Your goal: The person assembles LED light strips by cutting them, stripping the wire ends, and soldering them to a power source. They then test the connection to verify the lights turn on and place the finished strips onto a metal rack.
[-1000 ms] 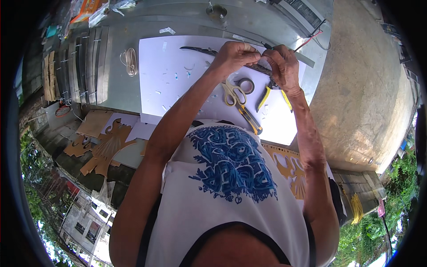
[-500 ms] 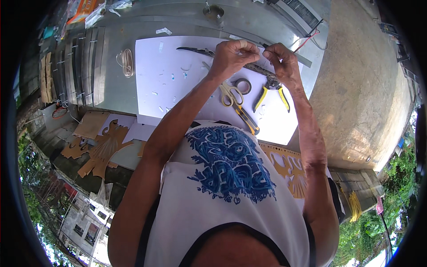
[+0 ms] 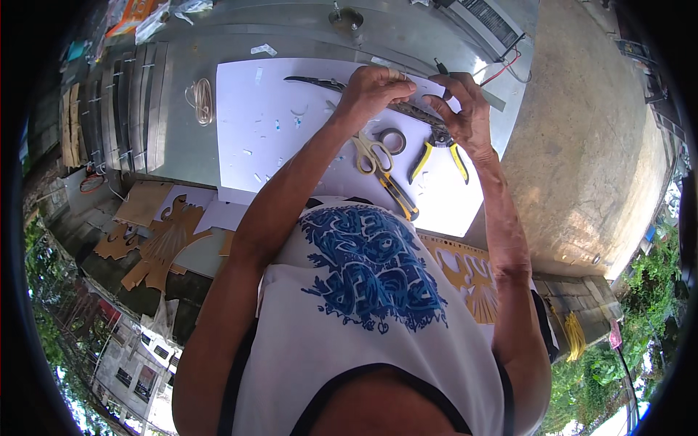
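Over the far part of a white sheet (image 3: 240, 138), my left hand (image 3: 372, 93) is closed, thumb pressed to the fingertips; what sits in the pinch, if anything, is too small to name. Just right of it is my right hand (image 3: 465, 112), its thumb and forefinger apart with nothing clear between them. A small dark tip (image 3: 441, 67) shows just beyond the right fingers. Beneath both hands runs a dark narrow strip (image 3: 313, 80), partly hidden. Yellow-handled pliers (image 3: 418, 161) lie below the right hand. Nearer me are scissors (image 3: 363, 161), a tape roll (image 3: 393, 140) and a yellow-black utility knife (image 3: 401, 198).
A grey box-shaped device (image 3: 483, 29) with red and dark wires is at the back right. Left of the sheet lie a coil of clear wire (image 3: 201, 102) and several metal strips (image 3: 134, 109). Small scraps dot the sheet. Cut-out brown boards (image 3: 171, 236) rest lower left.
My right thumb and forefinger have spread apart, and the gap between my hands has widened a little. The left hand stays pinched. The whole view has shifted slightly.
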Available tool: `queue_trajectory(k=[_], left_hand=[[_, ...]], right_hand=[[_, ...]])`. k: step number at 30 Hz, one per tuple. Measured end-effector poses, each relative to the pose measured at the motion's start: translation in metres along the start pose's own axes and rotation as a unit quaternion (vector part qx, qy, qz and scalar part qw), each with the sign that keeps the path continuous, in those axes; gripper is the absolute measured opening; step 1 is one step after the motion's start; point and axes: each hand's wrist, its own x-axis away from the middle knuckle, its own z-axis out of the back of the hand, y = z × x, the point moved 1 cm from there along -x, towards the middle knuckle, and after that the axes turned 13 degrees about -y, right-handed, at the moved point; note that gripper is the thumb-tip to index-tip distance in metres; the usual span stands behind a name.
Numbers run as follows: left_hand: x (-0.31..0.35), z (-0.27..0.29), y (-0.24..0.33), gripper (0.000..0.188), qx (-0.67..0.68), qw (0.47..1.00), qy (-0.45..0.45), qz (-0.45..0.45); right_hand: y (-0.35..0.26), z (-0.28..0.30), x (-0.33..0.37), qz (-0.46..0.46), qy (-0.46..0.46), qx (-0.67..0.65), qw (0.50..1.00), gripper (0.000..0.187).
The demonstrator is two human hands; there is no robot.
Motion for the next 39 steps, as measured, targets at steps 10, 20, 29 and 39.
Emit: queue_trajectory(k=[10,20,29,39], left_hand=[[-0.001,0.000,-0.007,0.018,-0.010,0.999,-0.027,-0.030],[0.004,0.008,-0.003,0.023,-0.046,0.998,0.039,-0.026],[0.004,0.010,-0.004,0.025,-0.014,0.997,0.051,-0.049],[0.009,0.005,0.004,0.026,-0.041,0.998,0.041,-0.034]], right_hand=[[0.001,-0.002,0.001,0.089,-0.012,0.116,0.989,0.016],[0.014,0.007,0.001,-0.085,-0.046,-0.198,0.975,0.009],[0.018,0.013,0.003,-0.084,-0.071,-0.149,0.983,0.018],[0.017,0.012,0.002,-0.088,-0.069,-0.158,0.981,0.020]])
